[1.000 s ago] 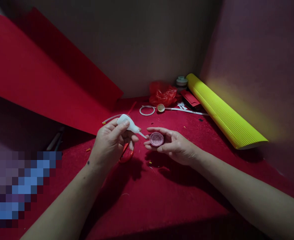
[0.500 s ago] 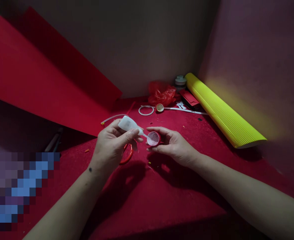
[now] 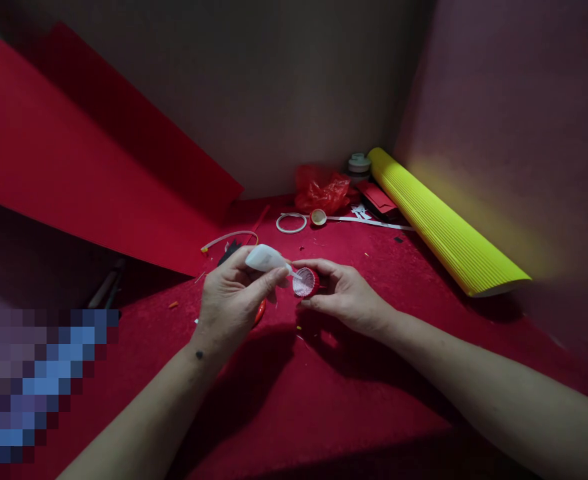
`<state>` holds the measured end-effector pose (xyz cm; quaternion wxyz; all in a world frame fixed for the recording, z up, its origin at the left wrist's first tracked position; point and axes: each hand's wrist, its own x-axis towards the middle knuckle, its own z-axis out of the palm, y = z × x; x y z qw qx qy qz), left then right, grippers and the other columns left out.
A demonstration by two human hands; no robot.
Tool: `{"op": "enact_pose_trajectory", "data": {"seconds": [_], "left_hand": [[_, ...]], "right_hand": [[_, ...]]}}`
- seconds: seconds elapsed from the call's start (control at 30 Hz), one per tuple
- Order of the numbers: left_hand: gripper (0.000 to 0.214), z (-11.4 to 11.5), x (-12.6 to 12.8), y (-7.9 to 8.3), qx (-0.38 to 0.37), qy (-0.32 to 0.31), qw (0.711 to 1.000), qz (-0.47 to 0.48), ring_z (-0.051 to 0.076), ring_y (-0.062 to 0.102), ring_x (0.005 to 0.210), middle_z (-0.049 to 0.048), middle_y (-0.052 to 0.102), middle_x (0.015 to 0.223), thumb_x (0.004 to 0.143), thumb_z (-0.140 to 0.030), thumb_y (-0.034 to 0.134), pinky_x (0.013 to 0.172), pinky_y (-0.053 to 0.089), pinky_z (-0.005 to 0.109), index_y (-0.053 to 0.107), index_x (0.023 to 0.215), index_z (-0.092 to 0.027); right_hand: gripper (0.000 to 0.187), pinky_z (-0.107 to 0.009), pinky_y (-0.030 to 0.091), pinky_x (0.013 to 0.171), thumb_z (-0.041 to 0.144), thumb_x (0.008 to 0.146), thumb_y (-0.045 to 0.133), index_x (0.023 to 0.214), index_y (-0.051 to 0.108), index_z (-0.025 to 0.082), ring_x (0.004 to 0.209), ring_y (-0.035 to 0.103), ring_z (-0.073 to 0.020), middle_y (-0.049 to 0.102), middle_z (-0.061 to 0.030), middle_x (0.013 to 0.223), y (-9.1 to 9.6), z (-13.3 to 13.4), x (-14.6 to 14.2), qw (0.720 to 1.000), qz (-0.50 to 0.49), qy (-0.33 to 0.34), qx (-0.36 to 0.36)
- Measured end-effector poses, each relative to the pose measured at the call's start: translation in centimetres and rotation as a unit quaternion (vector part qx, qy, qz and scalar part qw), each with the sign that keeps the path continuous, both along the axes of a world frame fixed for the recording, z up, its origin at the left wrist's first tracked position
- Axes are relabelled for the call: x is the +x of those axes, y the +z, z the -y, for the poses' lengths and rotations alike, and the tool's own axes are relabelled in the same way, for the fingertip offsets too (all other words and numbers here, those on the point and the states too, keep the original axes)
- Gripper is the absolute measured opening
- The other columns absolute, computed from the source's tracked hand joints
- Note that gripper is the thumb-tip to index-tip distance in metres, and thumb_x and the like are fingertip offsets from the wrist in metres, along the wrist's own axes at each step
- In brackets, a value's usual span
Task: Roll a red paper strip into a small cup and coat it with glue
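Coiled paper cup (image 3: 305,283), pink inside and red at the rim, pinched by its edge between thumb and fingertips of right hand (image 3: 347,299), hollow turned toward the left. Held just above red cloth (image 3: 324,393), near the middle of the view.

Nozzle of glue bottle (image 3: 265,258) poked into that hollow; touching the coil or just short of it, cannot tell. Small, white, lying almost level, clasped by closed thumb and fingers of left hand (image 3: 229,301).

Under the left hand, red scissors (image 3: 261,311) on the cloth, mostly hidden, only a curve of handle showing. Just behind the knuckles, a thin curved white strip (image 3: 229,236).

Farther back, white ring (image 3: 291,223) lying flat, small round cap (image 3: 318,216) just beside it, then white paper scraps (image 3: 369,219). Behind those, crumpled red bag (image 3: 323,189) and a small jar (image 3: 359,163) in the corner. Along the right wall, yellow corrugated roll (image 3: 444,223). Leaning at the left, large red sheet (image 3: 74,153).
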<state>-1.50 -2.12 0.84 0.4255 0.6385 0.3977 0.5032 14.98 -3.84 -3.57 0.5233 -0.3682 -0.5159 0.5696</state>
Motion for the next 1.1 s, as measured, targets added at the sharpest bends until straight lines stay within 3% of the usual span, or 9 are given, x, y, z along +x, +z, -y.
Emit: {"op": "enact_pose_trajectory", "data": {"seconds": [0.3, 0.6, 1.1], "left_hand": [[0.014, -0.19, -0.55, -0.45, -0.01, -0.06, 0.998, 0.024, 0.014, 0.063, 0.06, 0.0024, 0.069, 0.074, 0.084, -0.029, 0.062, 0.054, 0.054, 0.025, 0.066, 0.083, -0.016], [0.007, 0.01, -0.7, -0.58, 0.043, -0.042, 0.998, -0.005, 0.009, 0.061, 0.059, -0.0001, 0.067, 0.072, 0.083, -0.022, 0.064, 0.056, 0.053, 0.02, 0.07, 0.083, -0.017], [0.01, 0.35, -0.47, -0.37, 0.058, -0.051, 0.997, -0.019, 0.011, 0.061, 0.063, 0.002, 0.066, 0.074, 0.085, -0.02, 0.062, 0.061, 0.053, 0.022, 0.069, 0.081, -0.014]], "right_hand": [[0.053, -0.031, 0.049, 0.078, 0.009, 0.061, 0.072, 0.112, 0.059, 0.017, 0.084, 0.062, -0.0146, 0.066, -0.0023, 0.099, -0.4, -0.21, 0.12, 1.0, 0.021, 0.003, 0.003], [0.052, -0.03, 0.049, 0.074, 0.009, 0.061, 0.072, 0.11, 0.061, 0.019, 0.079, 0.06, -0.0136, 0.065, -0.0007, 0.095, -0.34, -0.16, 0.12, 1.0, 0.027, 0.004, 0.008], [0.051, -0.03, 0.048, 0.076, 0.008, 0.062, 0.072, 0.11, 0.061, 0.018, 0.082, 0.06, -0.0137, 0.066, -0.0013, 0.097, -0.26, -0.13, 0.0, 1.0, 0.01, 0.022, 0.012]]}}
